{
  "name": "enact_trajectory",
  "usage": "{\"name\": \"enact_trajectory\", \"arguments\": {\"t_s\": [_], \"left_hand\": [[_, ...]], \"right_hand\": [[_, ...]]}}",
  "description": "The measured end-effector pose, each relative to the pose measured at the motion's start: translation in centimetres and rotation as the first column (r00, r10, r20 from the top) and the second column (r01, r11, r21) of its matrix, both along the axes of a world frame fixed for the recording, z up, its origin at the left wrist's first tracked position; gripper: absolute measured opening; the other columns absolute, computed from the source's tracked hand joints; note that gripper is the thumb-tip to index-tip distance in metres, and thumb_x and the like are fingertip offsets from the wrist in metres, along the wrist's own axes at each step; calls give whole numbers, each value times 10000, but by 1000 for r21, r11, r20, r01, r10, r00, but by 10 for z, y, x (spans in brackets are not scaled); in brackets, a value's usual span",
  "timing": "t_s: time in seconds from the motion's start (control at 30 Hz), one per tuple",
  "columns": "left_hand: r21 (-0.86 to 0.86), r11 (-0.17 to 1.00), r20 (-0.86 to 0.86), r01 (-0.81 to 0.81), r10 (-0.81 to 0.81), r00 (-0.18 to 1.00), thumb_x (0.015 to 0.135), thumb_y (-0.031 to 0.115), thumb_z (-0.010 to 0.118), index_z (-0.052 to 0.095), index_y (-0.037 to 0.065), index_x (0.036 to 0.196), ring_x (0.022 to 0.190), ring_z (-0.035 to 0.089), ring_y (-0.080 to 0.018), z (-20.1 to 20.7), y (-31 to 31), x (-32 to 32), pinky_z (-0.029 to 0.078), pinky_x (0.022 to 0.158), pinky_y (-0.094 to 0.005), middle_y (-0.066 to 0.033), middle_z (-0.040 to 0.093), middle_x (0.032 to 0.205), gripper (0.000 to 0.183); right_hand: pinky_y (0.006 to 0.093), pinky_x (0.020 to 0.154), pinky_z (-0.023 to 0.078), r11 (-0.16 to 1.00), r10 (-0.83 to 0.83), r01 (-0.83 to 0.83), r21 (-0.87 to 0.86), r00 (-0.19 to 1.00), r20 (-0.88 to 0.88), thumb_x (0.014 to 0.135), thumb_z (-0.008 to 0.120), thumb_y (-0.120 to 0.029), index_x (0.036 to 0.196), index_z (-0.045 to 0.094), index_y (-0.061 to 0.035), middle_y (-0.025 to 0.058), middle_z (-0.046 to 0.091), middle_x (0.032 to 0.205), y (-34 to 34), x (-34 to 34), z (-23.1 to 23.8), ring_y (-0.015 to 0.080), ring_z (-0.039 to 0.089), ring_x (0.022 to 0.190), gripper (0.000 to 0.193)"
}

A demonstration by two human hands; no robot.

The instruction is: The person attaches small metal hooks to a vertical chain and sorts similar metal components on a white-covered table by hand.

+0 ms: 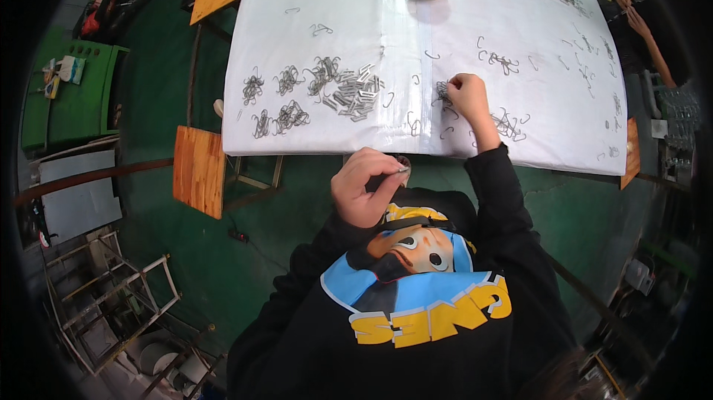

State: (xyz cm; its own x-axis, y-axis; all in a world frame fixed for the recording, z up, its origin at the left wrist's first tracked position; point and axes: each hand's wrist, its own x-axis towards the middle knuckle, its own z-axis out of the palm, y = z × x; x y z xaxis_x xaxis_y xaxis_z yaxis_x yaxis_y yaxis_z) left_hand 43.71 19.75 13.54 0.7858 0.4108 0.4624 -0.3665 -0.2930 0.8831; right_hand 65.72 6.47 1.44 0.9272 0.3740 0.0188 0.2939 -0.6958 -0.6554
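Wire hooks (443, 94): small tangled pile inside the table's (286, 40) front edge, just left of my right hand (469, 95), the nearer one; no single long axis. Fingertips pinched, can't tell on what. My left hand (362, 186), off that edge, pinches a small piece (404, 170).

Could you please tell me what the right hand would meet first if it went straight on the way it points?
Probably the small wire clump just left of the right hand, though they may already touch.
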Motion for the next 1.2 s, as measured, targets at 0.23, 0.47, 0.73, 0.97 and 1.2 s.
{"name": "enact_trajectory", "arguments": {"t_s": [0.23, 0.47, 0.73, 0.97, 1.2], "left_hand": [[-45, 997, -11, 64, -65, 998, 697, -85, 604, 523, -32, 763, 672, 538, -183, -6, 2, -3, 420, 624, -265, -132, 577, 738, 118], [-154, 985, -33, 72, -78, 996, 706, -77, 600, 520, -31, 764, 668, 537, -170, -11, -1, -3, 422, 623, -255, -124, 574, 739, 108], [-244, 969, -87, 47, -70, 994, 693, -66, 618, 540, -37, 743, 646, 541, -150, -14, -4, -1, 428, 600, -238, -109, 582, 732, 97], [-207, 977, -87, 50, -70, 994, 694, -58, 623, 546, -35, 744, 640, 538, -142, -15, -3, -2, 423, 596, -232, -101, 582, 733, 95], [-203, 977, -99, 67, -89, 991, 733, -47, 607, 521, -32, 776, 709, 514, -151, -19, -1, -8, 412, 651, -248, -115, 567, 773, 98]], "right_hand": [[196, 429, 312, 814, 173, 273, 512, 727, -664, 777, 552, -147, 732, 552, -31, -12, 484, 587, -24, -11, 31, 53, 384, 464, 124], [194, 412, 233, 421, 597, 352, 836, 586, -548, 830, 434, -93, 791, 422, -76, -18, 383, 582, -16, -84, 89, 53, 285, 462, 43], [174, 489, 359, 497, 583, 122, 859, 686, -435, 798, 449, -8, 800, 434, -26, 26, 517, 663, 2, -137, 131, 46, 460, 570, 23], [174, 527, 384, 584, 537, 21, 812, 740, -405, 779, 457, -6, 757, 450, -7, 10, 501, 665, 1, -142, 133, 45, 493, 614, 23], [209, 511, 380, 837, 91, 110, 536, 938, -335, 729, 473, -9, 733, 478, 0, 6, 478, 609, -39, -94, 95, 65, 466, 563, 11]]}}
